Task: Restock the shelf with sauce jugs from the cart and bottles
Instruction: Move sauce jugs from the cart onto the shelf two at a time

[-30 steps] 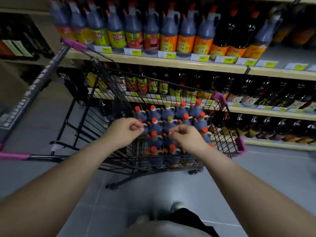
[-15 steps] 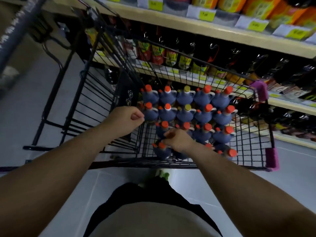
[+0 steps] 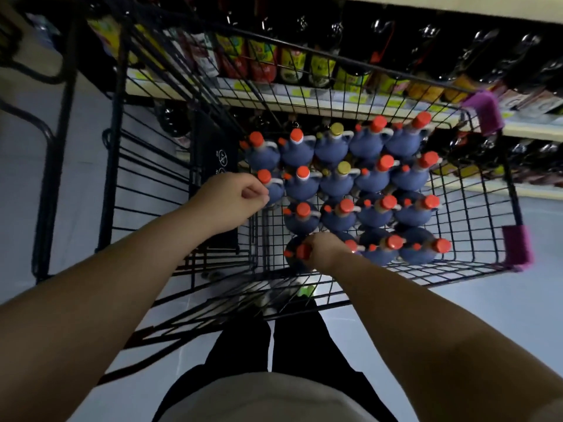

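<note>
- The right hand (image 3: 326, 251) is down in the cart (image 3: 269, 239), with its fingers curled over the neck and handle of the near jug (image 3: 300, 252) in the row closest to the person. It looks like a grip, but the jug stands on the basket floor, not lifted.
- The left hand (image 3: 231, 202) is clenched beside the leftmost jug of the second row (image 3: 274, 190), with its fingertips against that jug. I cannot tell whether it has the white handle or only rests there.
- The sauce jugs (image 3: 374, 181) stand upright and close together in four rows in the far right part of the basket. Most have red caps and two have yellow ones.
- There is bare mesh to the left of the two nearer rows.
- Beyond the cart, a shelf (image 3: 533, 130) carries dark bottles (image 3: 426, 65) packed along its length. No free slot for jugs shows in this view.
- By my reading, the restocking is at an early stage. No jug is in the air or on its way to the shelf, and nearly the whole load waits in the basket.
- What is left is to lift the gripped jug out, place it on the shelf, and repeat that for the rest.
</note>
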